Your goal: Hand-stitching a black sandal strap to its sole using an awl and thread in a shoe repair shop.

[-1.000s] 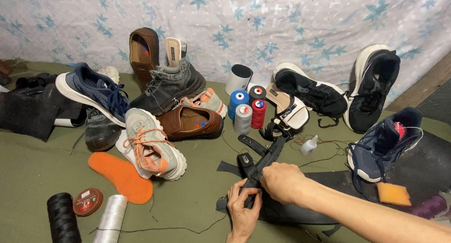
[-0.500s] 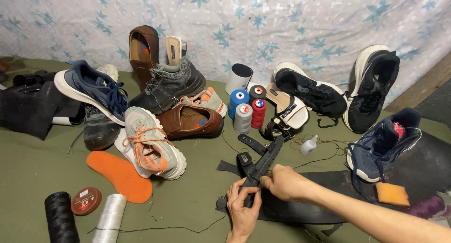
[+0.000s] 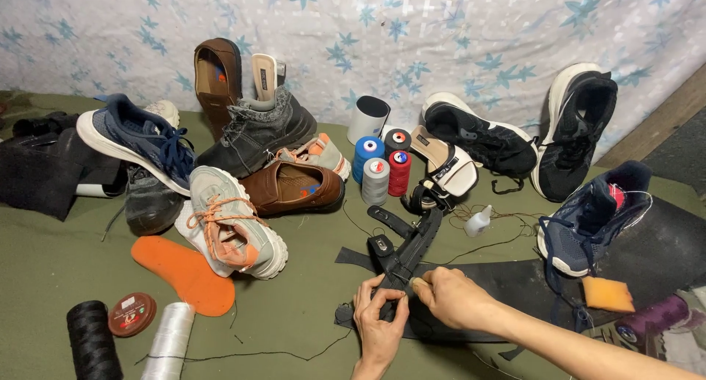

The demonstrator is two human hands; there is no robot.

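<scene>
2 hands meet at the near end of a black strappy sandal (image 3: 408,251) lying on a dark rubber sheet (image 3: 515,281) on the green cloth. The left hand (image 3: 380,317) lies flat over the sandal's near end, fingers spread and pressing it down, not curled shut. The right hand (image 3: 450,298) is closed in a pinch at the strap beside it; something small and pale shows at its fingertips, too small to tell what.

Compared with 1 second ago, the right hand has slid down and to the right, off the middle of the sandal, so more of the strap and buckle now shows, while the left hand has stayed put. That reads as a pulling stroke along the strap, with the sandal held steady in the same spot.

Just beyond the sandal lie loose dark thread and a small white glue bottle (image 3: 478,221). Further back stand 4 thread cones (image 3: 380,167) in blue, red and grey. To the left are a grey sneaker with orange laces (image 3: 232,226), a brown shoe (image 3: 290,190) and an orange insole (image 3: 184,273); to the right, a navy sneaker (image 3: 588,218) and an orange sponge (image 3: 607,295).
</scene>
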